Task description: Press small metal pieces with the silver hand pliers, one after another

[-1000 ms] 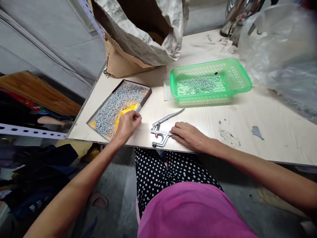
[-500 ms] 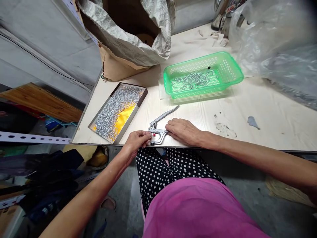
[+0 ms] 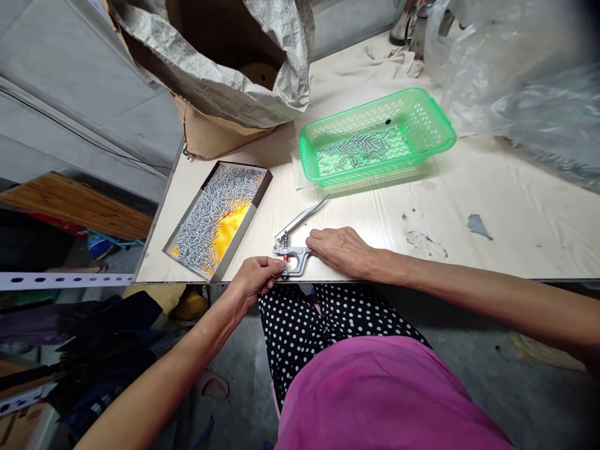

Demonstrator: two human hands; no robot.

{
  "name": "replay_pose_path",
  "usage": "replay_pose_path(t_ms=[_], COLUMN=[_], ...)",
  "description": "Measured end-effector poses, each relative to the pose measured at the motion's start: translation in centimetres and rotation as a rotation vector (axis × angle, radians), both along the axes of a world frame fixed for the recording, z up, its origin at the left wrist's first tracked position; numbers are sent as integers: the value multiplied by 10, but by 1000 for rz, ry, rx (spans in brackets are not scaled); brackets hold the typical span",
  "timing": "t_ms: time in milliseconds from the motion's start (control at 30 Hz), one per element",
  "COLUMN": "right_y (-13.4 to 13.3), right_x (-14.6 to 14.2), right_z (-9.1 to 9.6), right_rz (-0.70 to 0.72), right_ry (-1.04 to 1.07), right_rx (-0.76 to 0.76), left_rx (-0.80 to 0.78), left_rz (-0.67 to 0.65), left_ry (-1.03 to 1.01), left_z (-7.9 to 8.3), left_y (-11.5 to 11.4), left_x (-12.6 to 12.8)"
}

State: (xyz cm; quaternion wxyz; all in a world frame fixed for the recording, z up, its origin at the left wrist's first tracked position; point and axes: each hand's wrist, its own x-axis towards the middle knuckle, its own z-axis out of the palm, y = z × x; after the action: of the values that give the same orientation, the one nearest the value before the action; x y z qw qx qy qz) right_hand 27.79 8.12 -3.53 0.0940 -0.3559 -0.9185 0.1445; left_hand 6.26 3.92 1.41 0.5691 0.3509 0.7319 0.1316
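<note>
My left hand (image 3: 255, 278) sits at the near edge of the tabletop (image 3: 492, 187), fingertips pinched together at the nose of the snap pliers (image 3: 293, 247) — I judge they hold one of the small metal pieces there, though it is too small to make out. My right hand (image 3: 340, 250) lies flat, fingers closed over the lower handle and pressing the tool down, while the upper handle stands raised and points toward the far edge. To do this well I should keep the pliers pinned and seat the piece squarely in the die before I squeeze — a tilted piece would likely jam. The metal tray (image 3: 219, 215) of loose pieces lies just left, at the near left corner; the green basket (image 3: 377, 140) lies farther back.
</note>
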Motion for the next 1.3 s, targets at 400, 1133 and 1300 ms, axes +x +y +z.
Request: replay_pose_path(t_ms=[400,1133,1300], right_y=[12,35,29], right_x=[7,-4,0], right_z=[31,29,28], right_rz=[59,47,23], right_ry=[-6,-185,-180], right_rx=[9,27,18], left_rx=[-243,403,843], left_rz=[-116,-564,-992], left_ry=[5,647,694], left_z=[4,17,-2], left_y=[19,5,21], left_x=[-5,15,33])
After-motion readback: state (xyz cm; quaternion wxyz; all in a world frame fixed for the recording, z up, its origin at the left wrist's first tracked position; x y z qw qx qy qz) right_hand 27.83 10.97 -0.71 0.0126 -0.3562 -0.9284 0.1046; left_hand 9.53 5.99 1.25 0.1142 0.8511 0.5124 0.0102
